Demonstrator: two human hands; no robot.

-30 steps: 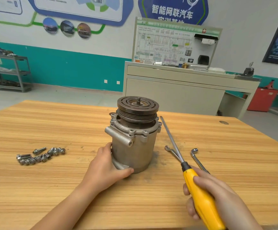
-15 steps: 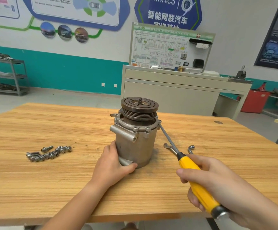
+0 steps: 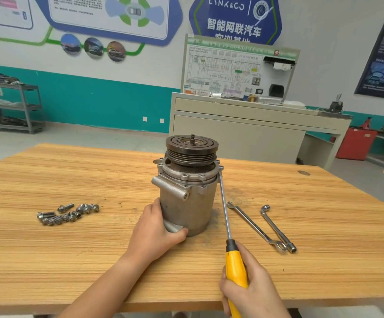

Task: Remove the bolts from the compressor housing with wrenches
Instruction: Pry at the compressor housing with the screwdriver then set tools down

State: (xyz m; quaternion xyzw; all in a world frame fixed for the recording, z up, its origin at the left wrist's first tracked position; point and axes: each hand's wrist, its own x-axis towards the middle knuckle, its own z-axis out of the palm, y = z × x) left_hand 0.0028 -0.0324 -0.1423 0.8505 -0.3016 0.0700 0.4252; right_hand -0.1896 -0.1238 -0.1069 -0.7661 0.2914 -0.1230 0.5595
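The left hand's (image 3: 156, 228) thumb lies curled against the foot of the compressor housing (image 3: 186, 203), and its fingers wrap round the housing's left wall, where they are hidden; the right hand's (image 3: 253, 292) fingers are closed round the yellow handle of a screwdriver (image 3: 235, 267), whose butt is cut off at the bottom of the view; the shaft slants up to the seam under the housing's top flange on its right side, though whether the tip sits in the seam is hard to make out; the housing stands upright about mid-table (image 3: 71, 260), its dark pulley (image 3: 192, 148) on top; loose bolts (image 3: 68, 213) lie heaped toward the left edge; two wrenches (image 3: 253, 226) lie toward the right edge, their near ends touching or overlapping.
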